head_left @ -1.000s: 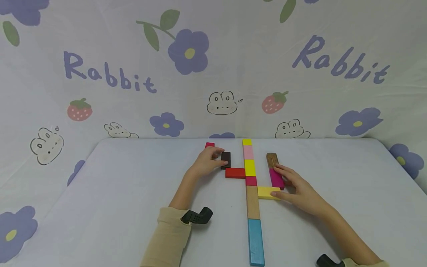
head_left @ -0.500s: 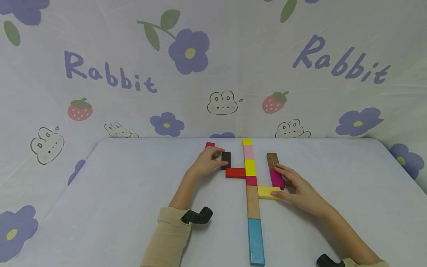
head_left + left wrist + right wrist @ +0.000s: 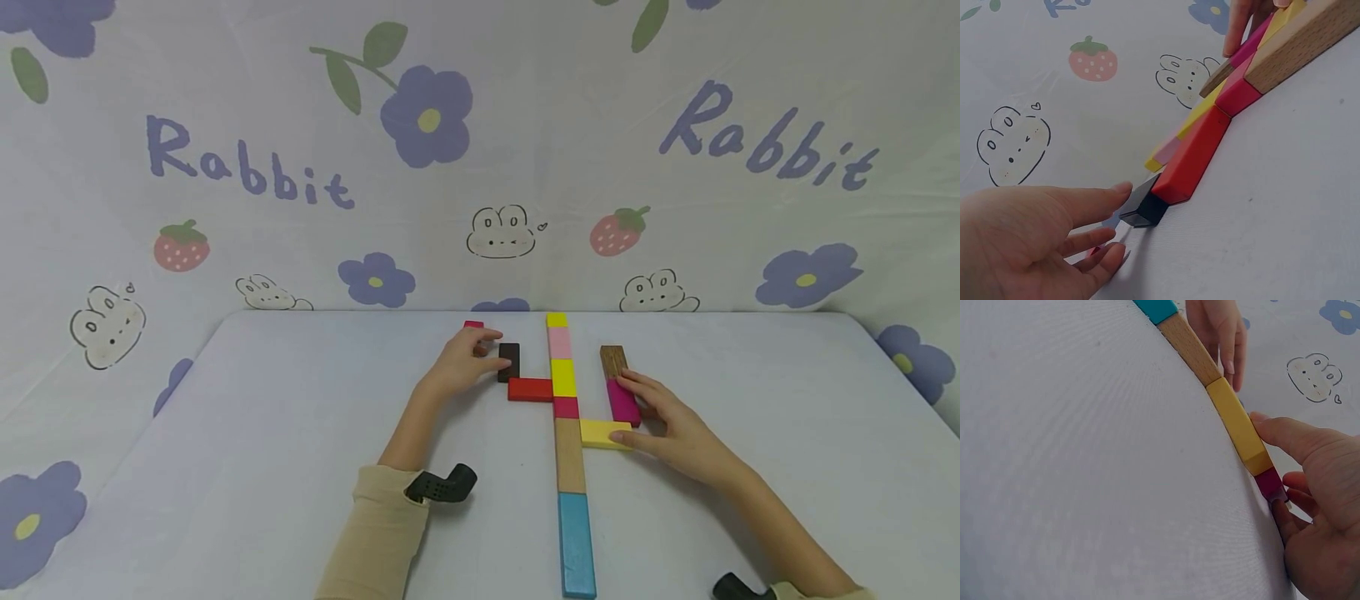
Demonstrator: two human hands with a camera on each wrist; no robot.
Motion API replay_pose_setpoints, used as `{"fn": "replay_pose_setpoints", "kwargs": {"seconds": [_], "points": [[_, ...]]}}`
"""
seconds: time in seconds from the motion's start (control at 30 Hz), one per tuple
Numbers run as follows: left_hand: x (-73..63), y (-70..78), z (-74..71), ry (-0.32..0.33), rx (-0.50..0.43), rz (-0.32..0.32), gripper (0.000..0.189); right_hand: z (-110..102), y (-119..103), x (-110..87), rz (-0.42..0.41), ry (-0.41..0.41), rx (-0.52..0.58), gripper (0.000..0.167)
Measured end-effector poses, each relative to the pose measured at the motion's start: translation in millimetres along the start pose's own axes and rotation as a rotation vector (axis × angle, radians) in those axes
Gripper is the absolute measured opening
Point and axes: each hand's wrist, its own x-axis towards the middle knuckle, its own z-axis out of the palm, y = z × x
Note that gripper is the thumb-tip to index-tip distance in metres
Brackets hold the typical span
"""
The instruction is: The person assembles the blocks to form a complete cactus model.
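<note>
My left hand [image 3: 459,362] is beside the small black block [image 3: 509,362], its thumb tip at the block's near edge and the other fingers apart from it. That block meets the end of a red block [image 3: 530,390], seen also in the left wrist view. On the right, my right hand [image 3: 682,437] has its thumb on the end of a pale yellow block [image 3: 600,433]. Its index finger touches a magenta block [image 3: 622,402], which continues into a brown wood-grain block [image 3: 612,362]. No block is lifted; fingers of both hands are loosely bent.
A central line runs away from me: blue block [image 3: 577,546], tan block [image 3: 570,456], crimson block [image 3: 566,407], bright yellow block [image 3: 563,377], pink block [image 3: 559,342] and small yellow block [image 3: 557,319]. Another crimson block [image 3: 474,324] is partly hidden behind my left hand.
My left fingers have drawn back a little from the black block. The right hand and the blocks keep their places.
</note>
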Motion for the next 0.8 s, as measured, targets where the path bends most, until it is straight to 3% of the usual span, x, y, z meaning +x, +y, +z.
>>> {"fn": "replay_pose_setpoints", "kwargs": {"seconds": [0.47, 0.8], "points": [[3.8, 0.3, -9.4, 0.079, -0.032, 0.025, 0.047, 0.4, 0.9, -0.9, -0.006, 0.001, 0.006, 0.078], [14.3, -9.8, -20.6, 0.234, -0.172, -0.021, 0.038, 0.7, 2.5, -0.2, 0.001, 0.006, 0.0, 0.079]]}}
